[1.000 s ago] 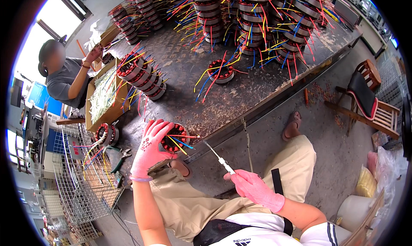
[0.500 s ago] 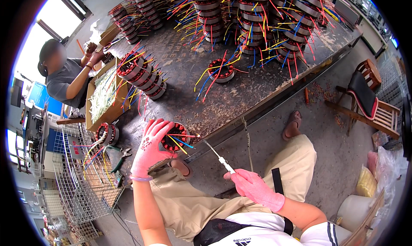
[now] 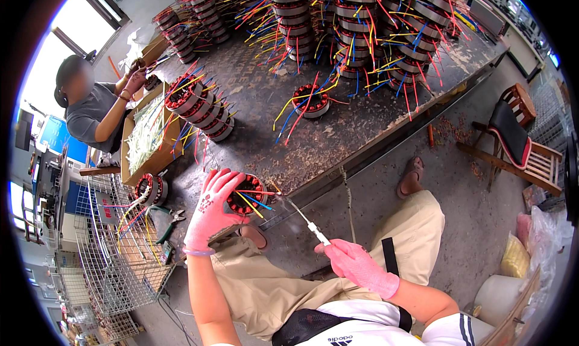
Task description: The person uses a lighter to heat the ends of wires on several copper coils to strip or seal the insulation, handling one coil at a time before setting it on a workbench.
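My left hand (image 3: 212, 208), in a pink glove, grips a motor stator (image 3: 248, 195) with red windings at the near table edge. Red, yellow and blue wires stick out from the stator to the right. My right hand (image 3: 360, 264), also gloved in pink, is closed around a soldering iron (image 3: 313, 229) with a white body and thin metal tip. The tip points at the red wire's end and lies close to it; whether they touch I cannot tell. A faint wisp of smoke shows beside the tip.
Stacks of wired stators (image 3: 294, 20) stand at the back of the worn table (image 3: 253, 92). Closer are a leaning stack (image 3: 202, 107), a single stator (image 3: 311, 101) and green-handled pliers (image 3: 170, 226). A co-worker (image 3: 93, 104) sits left, behind a carton (image 3: 154, 159). A chair (image 3: 512, 135) is right.
The iron's tip and the wire's end have shifted slightly, and faint smoke now shows by them. The co-worker's hands have moved. My grips stay the same.
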`<action>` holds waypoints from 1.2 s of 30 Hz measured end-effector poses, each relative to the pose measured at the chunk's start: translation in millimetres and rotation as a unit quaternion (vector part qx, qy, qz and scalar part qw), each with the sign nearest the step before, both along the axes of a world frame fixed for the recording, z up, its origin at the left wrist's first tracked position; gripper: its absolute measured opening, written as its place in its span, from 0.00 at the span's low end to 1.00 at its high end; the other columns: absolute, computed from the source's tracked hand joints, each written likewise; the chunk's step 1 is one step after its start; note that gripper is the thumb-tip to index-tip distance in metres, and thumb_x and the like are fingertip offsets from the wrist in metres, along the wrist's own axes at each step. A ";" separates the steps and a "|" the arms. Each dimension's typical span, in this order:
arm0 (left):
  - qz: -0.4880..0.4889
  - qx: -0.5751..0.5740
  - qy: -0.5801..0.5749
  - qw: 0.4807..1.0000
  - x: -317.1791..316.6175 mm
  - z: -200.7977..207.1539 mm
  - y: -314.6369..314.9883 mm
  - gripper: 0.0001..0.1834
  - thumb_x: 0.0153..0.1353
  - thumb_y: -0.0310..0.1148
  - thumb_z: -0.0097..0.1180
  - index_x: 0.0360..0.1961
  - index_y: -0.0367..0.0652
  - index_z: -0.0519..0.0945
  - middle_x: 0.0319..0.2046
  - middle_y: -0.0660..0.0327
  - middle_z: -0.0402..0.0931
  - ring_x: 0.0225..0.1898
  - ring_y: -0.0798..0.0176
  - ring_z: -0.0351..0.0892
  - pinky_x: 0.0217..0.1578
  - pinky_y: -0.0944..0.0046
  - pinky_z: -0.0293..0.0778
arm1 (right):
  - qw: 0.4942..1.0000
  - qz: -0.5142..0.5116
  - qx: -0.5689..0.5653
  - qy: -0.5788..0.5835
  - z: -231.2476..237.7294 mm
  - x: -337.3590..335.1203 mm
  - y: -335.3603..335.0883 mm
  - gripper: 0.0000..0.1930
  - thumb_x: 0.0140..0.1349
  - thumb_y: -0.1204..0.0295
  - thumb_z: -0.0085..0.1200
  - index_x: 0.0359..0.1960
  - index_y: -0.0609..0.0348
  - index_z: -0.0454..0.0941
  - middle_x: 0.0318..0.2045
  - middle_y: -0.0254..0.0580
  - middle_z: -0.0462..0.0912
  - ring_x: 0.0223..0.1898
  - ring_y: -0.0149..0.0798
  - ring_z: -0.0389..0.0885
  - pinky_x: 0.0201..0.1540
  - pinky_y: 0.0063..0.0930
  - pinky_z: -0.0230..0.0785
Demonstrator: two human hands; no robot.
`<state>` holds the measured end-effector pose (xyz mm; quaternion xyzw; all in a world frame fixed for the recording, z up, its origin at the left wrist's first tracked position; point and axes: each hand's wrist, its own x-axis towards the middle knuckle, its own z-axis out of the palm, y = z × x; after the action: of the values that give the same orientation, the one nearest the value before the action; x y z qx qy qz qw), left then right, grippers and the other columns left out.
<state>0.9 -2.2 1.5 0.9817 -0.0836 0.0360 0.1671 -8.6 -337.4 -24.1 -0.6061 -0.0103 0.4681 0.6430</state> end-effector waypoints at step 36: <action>0.001 0.006 0.003 1.000 -0.8 -1.9 1.4 0.55 0.24 0.37 0.78 0.64 0.46 0.72 0.63 0.56 0.70 0.69 0.47 0.60 0.73 0.46 0.51 | 1.000 0.013 -0.005 -0.016 1.9 0.8 0.3 0.17 0.73 0.62 0.42 0.50 0.60 0.79 0.17 0.31 0.68 0.19 0.24 0.65 0.23 0.23 0.59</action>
<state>0.1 -0.8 -0.4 0.9830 -0.0823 0.0323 0.1611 -7.9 -337.1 -22.1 -0.6167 -0.0263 0.4665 0.6336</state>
